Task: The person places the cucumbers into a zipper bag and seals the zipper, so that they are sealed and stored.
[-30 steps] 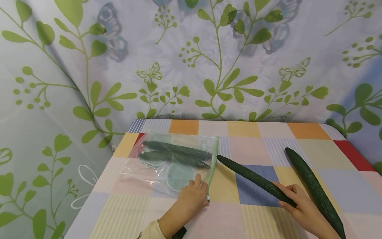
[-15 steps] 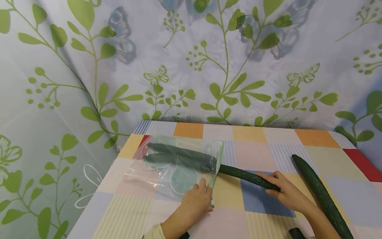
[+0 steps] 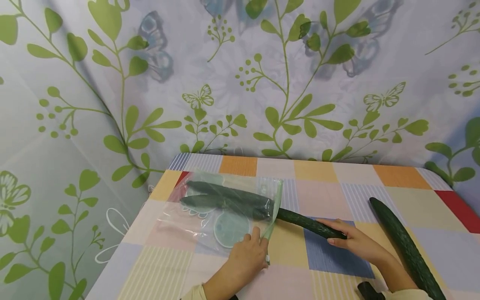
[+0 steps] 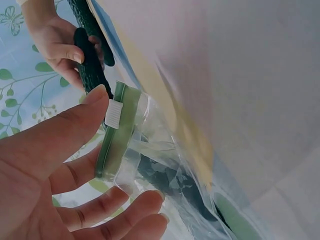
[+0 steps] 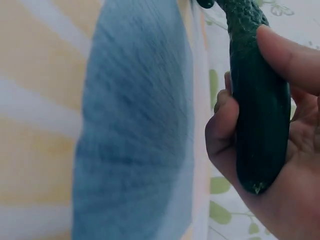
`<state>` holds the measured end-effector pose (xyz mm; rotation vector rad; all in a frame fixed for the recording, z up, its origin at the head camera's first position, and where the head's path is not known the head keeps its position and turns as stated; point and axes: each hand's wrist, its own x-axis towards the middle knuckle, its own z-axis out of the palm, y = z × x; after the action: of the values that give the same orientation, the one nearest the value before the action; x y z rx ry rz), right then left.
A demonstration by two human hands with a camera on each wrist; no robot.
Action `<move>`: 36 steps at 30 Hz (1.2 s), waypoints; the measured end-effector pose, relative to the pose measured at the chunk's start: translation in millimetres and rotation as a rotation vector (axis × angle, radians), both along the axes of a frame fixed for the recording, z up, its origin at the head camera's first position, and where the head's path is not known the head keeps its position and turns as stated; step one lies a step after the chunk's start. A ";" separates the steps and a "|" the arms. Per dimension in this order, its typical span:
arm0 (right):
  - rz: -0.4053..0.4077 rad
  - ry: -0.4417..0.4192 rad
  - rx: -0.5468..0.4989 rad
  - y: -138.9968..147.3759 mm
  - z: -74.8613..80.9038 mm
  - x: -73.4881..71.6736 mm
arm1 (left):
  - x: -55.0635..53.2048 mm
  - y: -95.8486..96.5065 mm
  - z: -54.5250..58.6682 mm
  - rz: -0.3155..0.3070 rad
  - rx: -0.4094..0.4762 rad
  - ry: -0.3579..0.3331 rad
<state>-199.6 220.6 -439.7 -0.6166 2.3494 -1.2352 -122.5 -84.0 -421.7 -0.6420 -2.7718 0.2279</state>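
Note:
A clear zip bag (image 3: 174,227) with a green top strip (image 3: 278,198) lies flat at the left of the table, its mouth facing right. Two cucumbers (image 3: 225,190) show through the plastic. My left hand (image 3: 247,255) pinches the near corner of the mouth, beside the white slider (image 4: 113,114). My right hand (image 3: 361,241) grips the rear end of another cucumber (image 3: 305,223); its front part is through the mouth, overlapping the ones inside. In the right wrist view, thumb and fingers wrap this cucumber (image 5: 260,125).
One more cucumber (image 3: 403,246) lies on the table to the right of my right hand. A patchwork-patterned cloth (image 3: 352,173) covers the table. Behind stands a curtain (image 3: 225,71) printed with leaves and butterflies. A dark cylindrical object (image 3: 369,290) shows near the right sleeve.
My right hand has moved left, sliding the gripped cucumber from outside the mouth into the bag. The left hand keeps its hold on the bag's corner. The head view has shifted slightly.

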 end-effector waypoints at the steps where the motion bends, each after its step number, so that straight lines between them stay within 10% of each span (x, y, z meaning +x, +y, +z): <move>1: -0.003 -0.003 0.007 -1.6 -1.4 -1.8 | -0.1 0.0 -0.3 0.000 0.003 0.002; 19: 0.137 0.112 -0.044 -83.7 -19.5 -48.4 | -4.1 -6.1 -0.3 -0.024 0.052 0.025; 36: 0.177 0.094 -0.007 -112.0 -13.2 -60.4 | -5.6 -8.5 0.5 -0.036 0.058 0.037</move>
<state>-259.9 108.6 -452.8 -0.8817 2.3087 -1.1594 -128.1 -92.5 -421.2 -0.6649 -2.7183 0.1494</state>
